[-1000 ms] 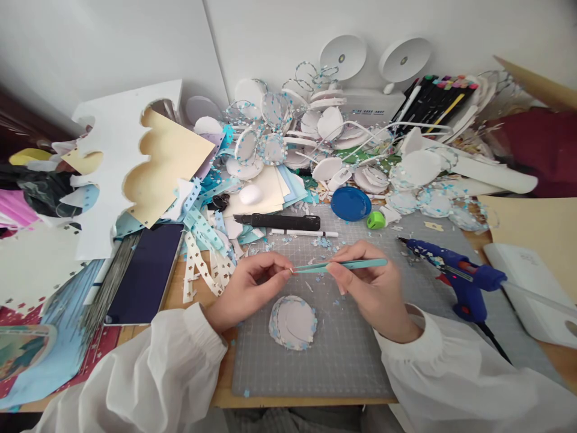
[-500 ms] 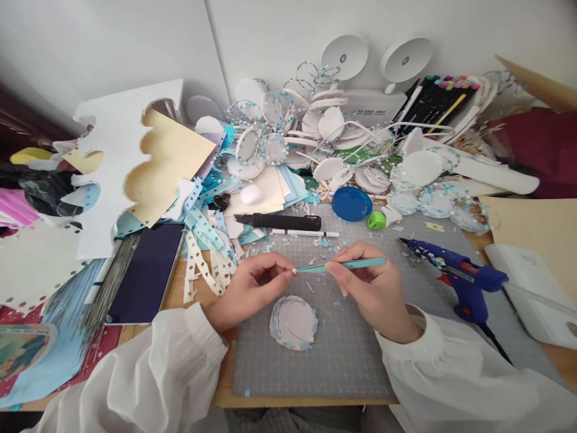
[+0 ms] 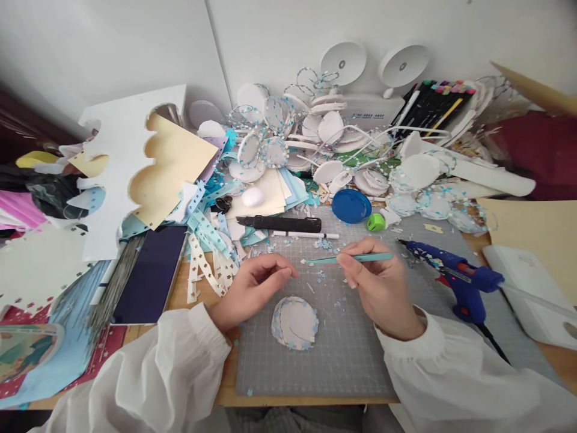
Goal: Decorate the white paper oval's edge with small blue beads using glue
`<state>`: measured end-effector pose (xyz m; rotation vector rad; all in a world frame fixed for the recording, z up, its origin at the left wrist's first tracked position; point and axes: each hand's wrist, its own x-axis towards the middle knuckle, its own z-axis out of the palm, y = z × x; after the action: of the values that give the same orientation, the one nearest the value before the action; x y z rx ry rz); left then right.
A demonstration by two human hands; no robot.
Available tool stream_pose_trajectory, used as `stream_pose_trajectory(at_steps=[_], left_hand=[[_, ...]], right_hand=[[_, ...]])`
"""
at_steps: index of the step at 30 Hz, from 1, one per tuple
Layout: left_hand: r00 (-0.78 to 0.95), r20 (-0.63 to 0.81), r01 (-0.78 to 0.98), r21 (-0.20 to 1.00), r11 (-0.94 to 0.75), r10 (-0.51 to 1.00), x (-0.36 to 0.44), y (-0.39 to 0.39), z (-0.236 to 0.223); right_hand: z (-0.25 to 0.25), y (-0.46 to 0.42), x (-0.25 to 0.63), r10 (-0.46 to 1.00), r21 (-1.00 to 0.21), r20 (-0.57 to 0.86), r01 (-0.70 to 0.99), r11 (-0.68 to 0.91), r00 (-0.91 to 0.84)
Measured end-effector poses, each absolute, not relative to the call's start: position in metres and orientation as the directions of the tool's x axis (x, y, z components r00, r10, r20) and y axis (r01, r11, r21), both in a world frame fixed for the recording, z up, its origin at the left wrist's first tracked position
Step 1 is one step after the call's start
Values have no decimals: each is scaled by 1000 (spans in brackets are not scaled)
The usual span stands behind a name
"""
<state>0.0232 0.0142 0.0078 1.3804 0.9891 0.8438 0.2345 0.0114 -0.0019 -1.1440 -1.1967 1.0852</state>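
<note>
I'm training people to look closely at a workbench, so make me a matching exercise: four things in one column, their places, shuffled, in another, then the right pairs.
Things
1. Tweezers
2. Glue gun
3. Phone
4. Round disc

Places
A. Lying to the right of the right hand
B. Flat on the gray mat, closer to the wearer than the fingertips
C. Gripped in the right hand
D. Lying to the left of the left hand

Right pairs
1-C, 2-A, 3-D, 4-B
</note>
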Motion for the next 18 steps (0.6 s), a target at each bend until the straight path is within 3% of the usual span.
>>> stream_pose_trajectory(at_steps=[4,8,10,13,15,18], left_hand=[[357,-62,74,997,38,932,22,14,7],[330,-1,47,999,-15,944,20,11,6],[306,95,38,993,-112,947,18,11,6],[302,207,7,976,-219,930,16,10,7],[349,193,-71,981,-180,917,15,8,6],[456,91,-199,980,2,885,16,6,2]], right_hand=[[9,8,234,924,-937,347,112,332,164],[22,-5,229,782,-763,612,347,546,114],[30,-11,224,683,-591,730,472,655,-34],[42,-15,215,440,-179,820,566,805,-367],[48,-16,207,312,39,800,564,825,-512],[49,-17,195,230,201,758,555,807,-610]])
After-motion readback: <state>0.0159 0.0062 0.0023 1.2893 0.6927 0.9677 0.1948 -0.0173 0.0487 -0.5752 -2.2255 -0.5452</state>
